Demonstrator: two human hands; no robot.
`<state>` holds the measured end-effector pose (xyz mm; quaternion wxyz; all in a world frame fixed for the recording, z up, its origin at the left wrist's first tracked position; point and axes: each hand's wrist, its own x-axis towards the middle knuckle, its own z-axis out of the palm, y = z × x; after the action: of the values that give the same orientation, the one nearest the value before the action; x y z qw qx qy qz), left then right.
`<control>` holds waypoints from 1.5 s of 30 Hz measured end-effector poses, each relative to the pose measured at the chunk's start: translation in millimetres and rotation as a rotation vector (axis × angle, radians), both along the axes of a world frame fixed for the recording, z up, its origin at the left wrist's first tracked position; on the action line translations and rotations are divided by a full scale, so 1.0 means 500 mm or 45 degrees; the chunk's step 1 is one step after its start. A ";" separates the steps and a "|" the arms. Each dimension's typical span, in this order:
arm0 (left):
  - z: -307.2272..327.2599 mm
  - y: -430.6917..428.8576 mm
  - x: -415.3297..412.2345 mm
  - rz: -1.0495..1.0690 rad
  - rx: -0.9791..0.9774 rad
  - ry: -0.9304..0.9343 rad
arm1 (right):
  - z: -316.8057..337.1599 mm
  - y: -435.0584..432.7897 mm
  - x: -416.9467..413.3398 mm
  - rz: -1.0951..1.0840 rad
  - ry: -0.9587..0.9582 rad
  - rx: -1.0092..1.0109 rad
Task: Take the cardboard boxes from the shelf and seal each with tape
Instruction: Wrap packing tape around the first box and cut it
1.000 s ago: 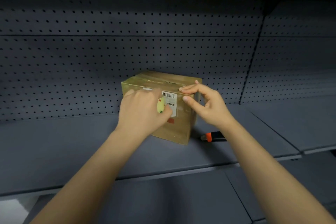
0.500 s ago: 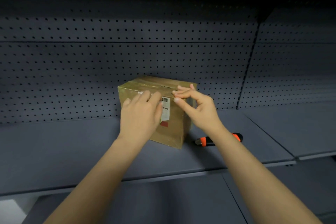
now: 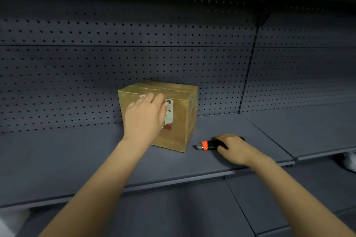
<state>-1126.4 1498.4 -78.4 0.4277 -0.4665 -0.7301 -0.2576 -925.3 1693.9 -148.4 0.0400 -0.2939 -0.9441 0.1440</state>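
A brown cardboard box (image 3: 182, 115), shiny with tape and bearing a white barcode label, stands on the dark grey shelf (image 3: 73, 158) against the pegboard back. My left hand (image 3: 144, 117) lies flat against the box's front face, fingertips near its top edge, covering part of the label. To the right of the box, my right hand (image 3: 234, 148) is down on the shelf with its fingers curled round a black and orange utility knife (image 3: 209, 144), whose orange tip points toward the box. No tape roll is in sight.
The perforated back panel (image 3: 115, 63) rises behind the box. A seam divides this shelf from the neighbouring bay on the right (image 3: 308, 132). A lower shelf (image 3: 173, 215) juts out below. A pale object (image 3: 349, 161) shows at the right edge.
My right hand left the box's top front edge and dropped to the shelf, closing on the utility knife. My left hand stayed pressed on the box front.
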 end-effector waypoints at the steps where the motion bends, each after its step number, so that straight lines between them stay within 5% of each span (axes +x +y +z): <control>1: 0.001 0.002 0.000 -0.001 0.005 0.001 | 0.001 0.001 0.005 0.020 -0.013 -0.016; 6: 0.000 0.009 0.004 -0.006 0.025 -0.016 | 0.003 -0.019 0.033 0.038 0.043 0.214; 11: -0.005 0.019 0.008 0.041 0.050 -0.049 | 0.039 -0.128 0.051 -0.123 0.736 0.095; 14: -0.002 0.025 0.011 0.063 0.051 -0.068 | 0.058 -0.192 0.018 -0.131 0.942 0.047; 28: 0.006 0.032 0.012 0.081 0.052 -0.067 | 0.067 -0.281 -0.115 -0.275 0.845 0.218; 39: 0.007 0.044 0.017 0.050 0.041 -0.054 | 0.007 -0.305 -0.090 -0.417 0.602 0.107; 45: 0.007 0.036 0.012 0.047 0.042 -0.051 | 0.010 -0.285 -0.014 -0.463 0.754 0.122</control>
<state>-1120.2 1516.4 -75.0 0.4253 -0.4406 -0.7427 -0.2708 -932.1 1551.4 -143.7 0.3511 -0.4004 -0.8294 0.1690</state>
